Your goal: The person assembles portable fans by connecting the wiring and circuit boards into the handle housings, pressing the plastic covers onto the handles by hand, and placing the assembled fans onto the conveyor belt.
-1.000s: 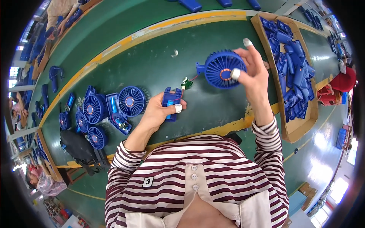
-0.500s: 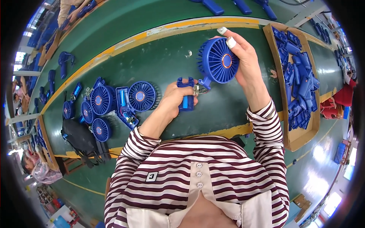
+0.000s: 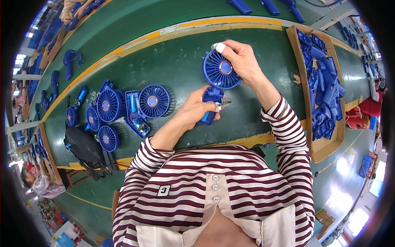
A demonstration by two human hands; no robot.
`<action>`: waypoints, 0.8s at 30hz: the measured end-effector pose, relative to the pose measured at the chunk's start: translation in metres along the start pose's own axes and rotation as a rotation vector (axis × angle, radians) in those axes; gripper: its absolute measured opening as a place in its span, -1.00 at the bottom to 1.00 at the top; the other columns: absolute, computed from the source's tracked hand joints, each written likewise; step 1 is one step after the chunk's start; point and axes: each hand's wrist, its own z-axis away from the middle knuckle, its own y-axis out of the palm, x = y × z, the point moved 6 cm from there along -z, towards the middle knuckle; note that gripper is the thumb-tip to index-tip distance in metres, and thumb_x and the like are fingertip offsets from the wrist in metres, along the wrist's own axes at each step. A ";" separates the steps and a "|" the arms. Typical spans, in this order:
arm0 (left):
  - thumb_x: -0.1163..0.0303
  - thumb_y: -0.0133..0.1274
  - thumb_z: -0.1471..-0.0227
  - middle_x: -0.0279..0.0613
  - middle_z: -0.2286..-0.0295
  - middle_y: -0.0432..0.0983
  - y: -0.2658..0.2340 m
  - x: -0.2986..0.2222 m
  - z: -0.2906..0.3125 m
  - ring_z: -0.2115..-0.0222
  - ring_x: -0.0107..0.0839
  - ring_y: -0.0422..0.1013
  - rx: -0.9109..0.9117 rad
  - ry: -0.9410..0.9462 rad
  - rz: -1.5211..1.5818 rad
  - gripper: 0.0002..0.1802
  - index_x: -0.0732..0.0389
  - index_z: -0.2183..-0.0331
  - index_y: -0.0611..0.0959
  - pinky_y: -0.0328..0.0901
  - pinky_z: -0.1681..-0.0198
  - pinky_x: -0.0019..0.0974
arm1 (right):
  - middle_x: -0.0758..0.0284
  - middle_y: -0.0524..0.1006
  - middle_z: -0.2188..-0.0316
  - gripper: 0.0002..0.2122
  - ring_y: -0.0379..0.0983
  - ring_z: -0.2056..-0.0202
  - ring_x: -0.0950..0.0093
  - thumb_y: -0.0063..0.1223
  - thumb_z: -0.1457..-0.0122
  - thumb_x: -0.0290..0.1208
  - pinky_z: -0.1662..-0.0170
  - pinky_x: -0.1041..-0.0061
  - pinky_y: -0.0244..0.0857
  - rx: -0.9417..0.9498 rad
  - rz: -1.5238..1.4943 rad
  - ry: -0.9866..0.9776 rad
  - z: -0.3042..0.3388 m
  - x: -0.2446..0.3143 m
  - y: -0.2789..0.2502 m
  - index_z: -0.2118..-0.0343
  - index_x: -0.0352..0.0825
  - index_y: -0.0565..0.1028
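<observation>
In front of me a blue fan head (image 3: pixel 220 71) with a ribbed round grille is gripped at its upper right rim by my right hand (image 3: pixel 240 57), which has white covers on some fingertips. Just below it, my left hand (image 3: pixel 197 106) is closed round an open blue handle shell (image 3: pixel 210 95). A small circuit board (image 3: pixel 224 102) sticks out beside the left thumb. The neck of the fan head meets the top of the shell; whether it is seated there I cannot tell.
Left of my hands lie several blue fans, among them one with an opened handle (image 3: pixel 135 119). A black bag (image 3: pixel 85 146) lies at the left front. On the right, a cardboard box (image 3: pixel 302 74) holds many blue shells. Other people work across and beyond the table.
My right hand has brought the fan head left and down onto the top of the handle shell. The left hand has turned the shell and shifted slightly right.
</observation>
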 end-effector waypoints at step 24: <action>0.32 -0.09 -0.06 -0.08 0.58 0.48 -0.019 0.001 -0.014 0.67 -0.43 0.41 -0.258 0.208 -0.016 -0.77 0.33 0.43 0.45 0.31 0.63 -0.47 | 0.14 0.41 0.30 -0.74 0.36 0.24 0.21 0.05 0.06 -0.39 0.19 0.39 0.25 -0.206 0.530 -0.591 0.047 0.024 -0.012 0.31 -0.43 0.41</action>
